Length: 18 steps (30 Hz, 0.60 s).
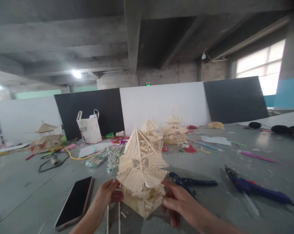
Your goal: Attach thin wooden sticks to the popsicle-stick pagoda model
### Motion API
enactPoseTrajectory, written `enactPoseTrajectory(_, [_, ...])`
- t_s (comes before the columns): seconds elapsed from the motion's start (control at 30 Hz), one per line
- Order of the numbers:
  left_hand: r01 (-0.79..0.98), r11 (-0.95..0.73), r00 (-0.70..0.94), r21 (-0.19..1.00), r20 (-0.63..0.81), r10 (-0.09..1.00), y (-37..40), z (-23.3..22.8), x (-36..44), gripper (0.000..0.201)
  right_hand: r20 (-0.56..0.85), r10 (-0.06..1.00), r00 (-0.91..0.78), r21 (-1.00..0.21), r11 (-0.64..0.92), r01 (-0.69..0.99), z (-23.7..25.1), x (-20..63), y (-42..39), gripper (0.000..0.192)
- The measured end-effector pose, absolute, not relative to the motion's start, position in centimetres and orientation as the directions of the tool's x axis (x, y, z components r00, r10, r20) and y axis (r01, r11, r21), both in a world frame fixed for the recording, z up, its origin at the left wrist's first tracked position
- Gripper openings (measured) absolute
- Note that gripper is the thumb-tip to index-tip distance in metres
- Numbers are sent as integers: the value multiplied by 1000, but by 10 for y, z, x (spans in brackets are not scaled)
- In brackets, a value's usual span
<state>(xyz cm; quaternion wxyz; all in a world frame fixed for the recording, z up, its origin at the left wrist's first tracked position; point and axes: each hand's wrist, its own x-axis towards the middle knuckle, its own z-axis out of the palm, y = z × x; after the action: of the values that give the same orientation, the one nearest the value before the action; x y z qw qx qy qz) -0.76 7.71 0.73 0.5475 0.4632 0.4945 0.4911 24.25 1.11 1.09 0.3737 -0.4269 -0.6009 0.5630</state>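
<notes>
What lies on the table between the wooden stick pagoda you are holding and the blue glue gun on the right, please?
In the head view, dark blue-handled pliers lie between the stick pagoda and the glue gun, just beyond the right hand.

Head cam, fwd, close over table (pixel 27 191)

Phone (pixel 75 202), blue pliers (pixel 189 183), glue gun (pixel 255 189), white bag (pixel 89 128) on table (pixel 27 188)
</notes>
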Motion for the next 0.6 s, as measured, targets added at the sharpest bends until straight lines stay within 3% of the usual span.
enactPoseTrajectory(0.2, [-54,41,53,998,-38,998,72,12,-11,36,-16,913,-407,-999,-2,34,-6,239,4,81])
enactPoseTrajectory(0.33, [15,32,32,999,-33,999,78,6,-9,34,11,936,-352,-1000,16,14,-13,236,4,76])
enactPoseTrajectory(0.53, [240,30,23,970,-37,999,91,-2,-1,28,15,972,-235,-998,29,55,-10,233,4,76])
enactPoseTrajectory(0.6, [360,2,-17,933,4,1000,89,2,-6,26,25,979,-200,-987,57,153,-10,235,2,69])
